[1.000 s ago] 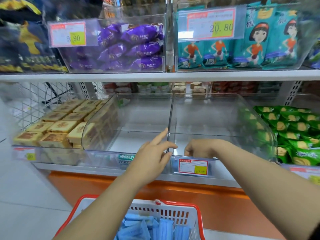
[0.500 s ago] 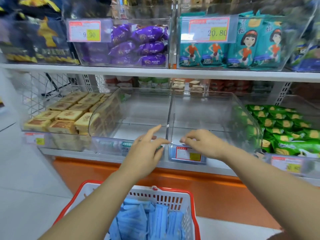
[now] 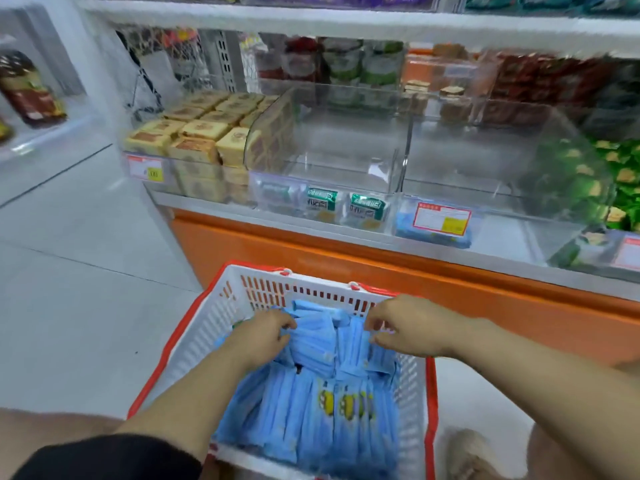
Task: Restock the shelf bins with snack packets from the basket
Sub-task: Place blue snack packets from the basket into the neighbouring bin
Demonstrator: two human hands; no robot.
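A white basket with a red rim (image 3: 431, 403) sits on the floor below me, packed with several light blue snack packets (image 3: 311, 407). My left hand (image 3: 258, 336) and my right hand (image 3: 407, 323) are both down in the basket, fingers curled round a bunch of blue packets near its far end. Above on the shelf stand two clear bins: the left clear bin (image 3: 332, 150) holds a few green-and-white packets at its front, the right clear bin (image 3: 502, 161) holds blue packets behind a red price tag (image 3: 443, 220).
Yellow boxed snacks (image 3: 194, 140) fill the bin on the left, green packets (image 3: 620, 181) the bin on the right. An orange base panel (image 3: 311, 247) runs below the shelf edge. Pale floor tiles (image 3: 86, 271) spread to the left. A shoe (image 3: 467, 455) shows at the lower right.
Both hands have left the front edge of the clear bins and dropped into the basket, where they now grip blue packets. My view has tilted downward.
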